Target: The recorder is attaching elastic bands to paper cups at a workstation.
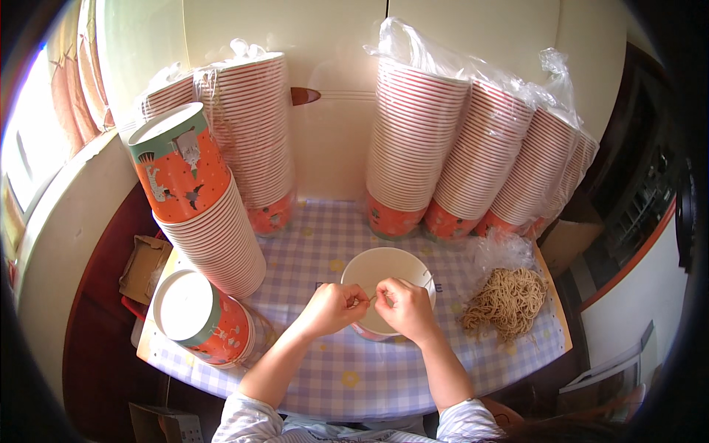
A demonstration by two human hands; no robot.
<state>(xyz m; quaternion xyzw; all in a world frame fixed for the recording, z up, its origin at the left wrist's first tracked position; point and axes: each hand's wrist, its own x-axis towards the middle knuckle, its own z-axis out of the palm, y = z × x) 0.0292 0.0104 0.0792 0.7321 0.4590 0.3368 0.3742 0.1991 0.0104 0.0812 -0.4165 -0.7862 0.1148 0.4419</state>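
An open white paper bucket [388, 260] stands upright near the middle of the table. Over its near side, my left hand [336, 304] and my right hand [405, 306] are close together, fingertips pinched. A short stretch of thin tan cord [372, 298] shows between them, and both hands are closed on it. The rest of the cord is hidden by my fingers. On the bucket's right rim a small thin piece sticks up, too small to make out. To the right lies a tangled heap of tan cords [509, 301].
Tall bucket stacks in clear plastic [417, 140] line the back right, with another wrapped stack [247, 133] at the back left. On the left, an unwrapped leaning stack [210, 232] carries an upturned orange bucket [181, 173]. Nearer stands a short upturned stack [214, 325]. A checked tablecloth [325, 387] covers the table.
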